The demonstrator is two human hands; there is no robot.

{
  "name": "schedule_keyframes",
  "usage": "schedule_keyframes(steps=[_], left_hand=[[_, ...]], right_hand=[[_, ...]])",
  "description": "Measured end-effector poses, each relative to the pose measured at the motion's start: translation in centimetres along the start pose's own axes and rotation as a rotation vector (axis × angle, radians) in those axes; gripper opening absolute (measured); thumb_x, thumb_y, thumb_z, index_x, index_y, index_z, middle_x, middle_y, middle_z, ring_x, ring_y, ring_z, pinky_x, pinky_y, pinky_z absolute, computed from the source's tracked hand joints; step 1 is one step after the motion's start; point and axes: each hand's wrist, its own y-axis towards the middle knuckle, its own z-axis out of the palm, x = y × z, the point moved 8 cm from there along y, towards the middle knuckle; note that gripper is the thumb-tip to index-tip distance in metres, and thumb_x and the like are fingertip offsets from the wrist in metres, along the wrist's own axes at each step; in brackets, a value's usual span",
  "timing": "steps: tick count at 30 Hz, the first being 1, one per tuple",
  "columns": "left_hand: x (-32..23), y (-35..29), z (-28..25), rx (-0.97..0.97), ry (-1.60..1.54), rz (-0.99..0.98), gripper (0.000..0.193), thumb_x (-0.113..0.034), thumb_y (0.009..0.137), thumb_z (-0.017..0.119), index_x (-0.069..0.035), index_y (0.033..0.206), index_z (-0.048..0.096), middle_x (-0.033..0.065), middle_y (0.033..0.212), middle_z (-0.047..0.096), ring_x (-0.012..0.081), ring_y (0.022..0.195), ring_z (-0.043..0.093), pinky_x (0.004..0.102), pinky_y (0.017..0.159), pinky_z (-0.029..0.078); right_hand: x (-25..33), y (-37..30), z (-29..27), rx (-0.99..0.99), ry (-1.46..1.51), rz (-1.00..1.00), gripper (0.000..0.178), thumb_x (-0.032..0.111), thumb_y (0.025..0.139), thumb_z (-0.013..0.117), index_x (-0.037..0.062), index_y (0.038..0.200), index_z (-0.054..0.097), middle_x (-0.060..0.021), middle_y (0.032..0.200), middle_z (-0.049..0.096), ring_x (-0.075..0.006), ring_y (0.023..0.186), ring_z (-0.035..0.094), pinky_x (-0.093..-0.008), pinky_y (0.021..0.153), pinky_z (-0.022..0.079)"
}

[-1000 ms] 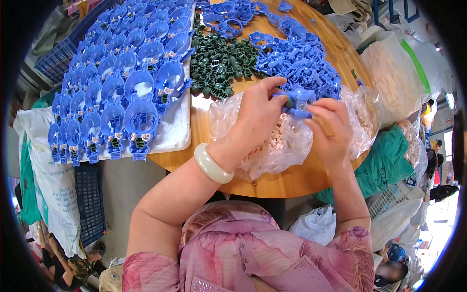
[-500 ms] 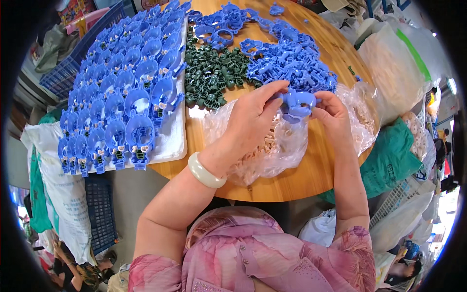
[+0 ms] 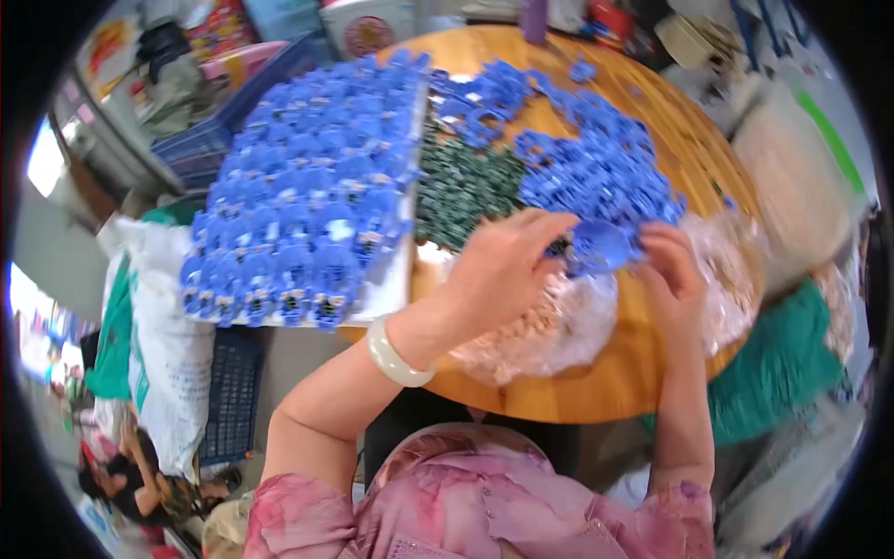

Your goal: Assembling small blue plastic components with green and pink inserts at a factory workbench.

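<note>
Over the near part of the table I hold a blue plastic cup-shaped part point(image 3: 601, 247) whose round bowl now faces up. My left hand point(image 3: 507, 265), with a pale bangle point(image 3: 396, 352) on its wrist, grips its left end, where a small dark piece shows. The curled fingers of my right hand point(image 3: 672, 265) pinch its right end; motion blurs them. Below the hands lies a clear plastic bag point(image 3: 591, 312) of small beige pieces. Behind them are a heap of loose blue parts point(image 3: 596, 182) and a pile of dark green pieces point(image 3: 466, 186).
A white tray point(image 3: 399, 279) with rows of similar blue cup-shaped parts stands left on the round wooden table point(image 3: 559, 401). At the right edge sits another bag of beige pieces point(image 3: 731, 270). Sacks point(image 3: 778, 340) and blue crates point(image 3: 233, 391) flank the table. Another person point(image 3: 130, 475) is at lower left.
The view has shifted, so the table sits lower and further right. The blue part has turned in my hands, its bowl now showing. Both hands still stay at it.
</note>
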Motion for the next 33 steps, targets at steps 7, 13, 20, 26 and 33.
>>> schedule_keyframes(steps=[7, 13, 20, 26, 33], left_hand=[[3.0, 2.9, -9.8, -0.050, 0.286, -0.046, 0.037, -0.006, 0.073, 0.066, -0.004, 0.109, 0.059, 0.0153, 0.102, 0.062, 0.0305, 0.090, 0.060, 0.0350, 0.078, 0.048], [16.0, 7.4, -22.0, -0.233, 0.570, -0.244, 0.036, -0.018, 0.071, 0.067, -0.006, 0.105, 0.063, 0.0154, 0.092, 0.065, 0.0312, 0.087, 0.062, 0.0384, 0.076, 0.049], [28.8, 9.0, -24.2, -0.309, 0.813, -0.479, 0.043, -0.023, 0.070, 0.070, -0.006, 0.109, 0.060, 0.0149, 0.097, 0.065, 0.0313, 0.089, 0.062, 0.0399, 0.078, 0.049], [31.5, 9.7, -21.0, -0.263, 0.935, -0.499, 0.032, -0.019, 0.075, 0.066, -0.003, 0.102, 0.057, 0.0180, 0.096, 0.063, 0.0337, 0.090, 0.061, 0.0415, 0.078, 0.049], [33.4, 9.8, -20.9, -0.288, 1.002, -0.565, 0.024, -0.018, 0.077, 0.062, -0.004, 0.097, 0.059, 0.0158, 0.096, 0.063, 0.0330, 0.091, 0.061, 0.0410, 0.077, 0.050]], right_hand=[[-2.1, -1.0, -0.3, 0.026, -0.031, 0.205, 0.024, -0.008, 0.074, 0.054, 0.0026, 0.095, 0.060, -0.0028, 0.102, 0.053, -0.0067, 0.070, 0.046, -0.0187, 0.060, 0.038], [-2.1, -0.6, 0.6, 0.125, -0.104, 0.172, 0.024, -0.008, 0.073, 0.053, 0.0029, 0.093, 0.059, -0.0049, 0.097, 0.053, -0.0094, 0.068, 0.046, -0.0205, 0.059, 0.038], [-3.1, 0.1, 1.1, 0.174, -0.212, 0.183, 0.020, -0.008, 0.074, 0.058, 0.0030, 0.091, 0.060, -0.0063, 0.091, 0.055, -0.0116, 0.065, 0.049, -0.0217, 0.055, 0.039], [-3.1, 0.2, 1.7, 0.236, -0.218, 0.240, 0.018, -0.009, 0.076, 0.059, 0.0010, 0.091, 0.060, -0.0079, 0.091, 0.055, -0.0148, 0.072, 0.056, -0.0230, 0.060, 0.045], [-3.4, 0.1, 2.0, 0.248, -0.208, 0.245, 0.017, -0.009, 0.077, 0.058, 0.0006, 0.090, 0.059, -0.0065, 0.090, 0.054, -0.0126, 0.069, 0.052, -0.0220, 0.059, 0.042]])
